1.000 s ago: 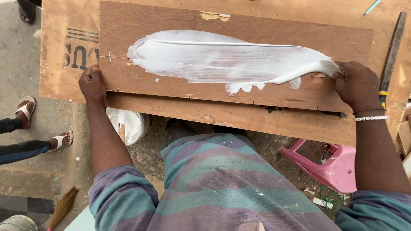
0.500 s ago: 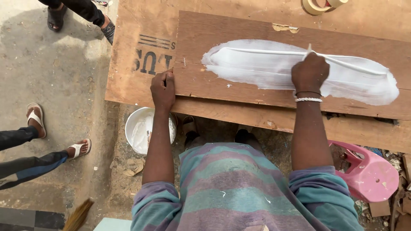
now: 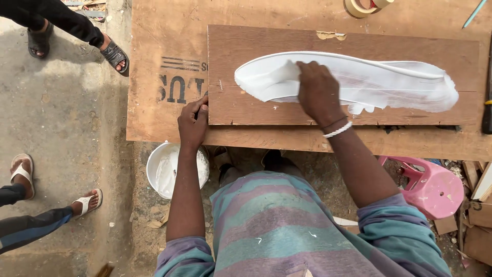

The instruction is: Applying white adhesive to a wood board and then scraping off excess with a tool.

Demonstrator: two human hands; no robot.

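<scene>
A brown wooden board (image 3: 266,110) lies on a larger plywood sheet (image 3: 164,46). A long smear of white paste (image 3: 389,82) runs across the board. My right hand (image 3: 318,92) rests on the left part of the smear, fingers closed on a small spreading tool that the hand mostly hides. A white bracelet sits on that wrist. My left hand (image 3: 192,123) grips the board's lower left corner, fingers on its left edge.
A white bucket (image 3: 169,172) with paste stands below the plywood's edge. A pink plastic stool (image 3: 435,190) is at lower right. Tape rolls (image 3: 361,6) lie at the top. A dark tool (image 3: 487,110) lies at the right edge. Other people's sandalled feet (image 3: 87,201) stand at left.
My right hand has swept leftward along the white paste, from the right end to near the left end. My left hand stays on the board's corner. The camera view has shifted left.
</scene>
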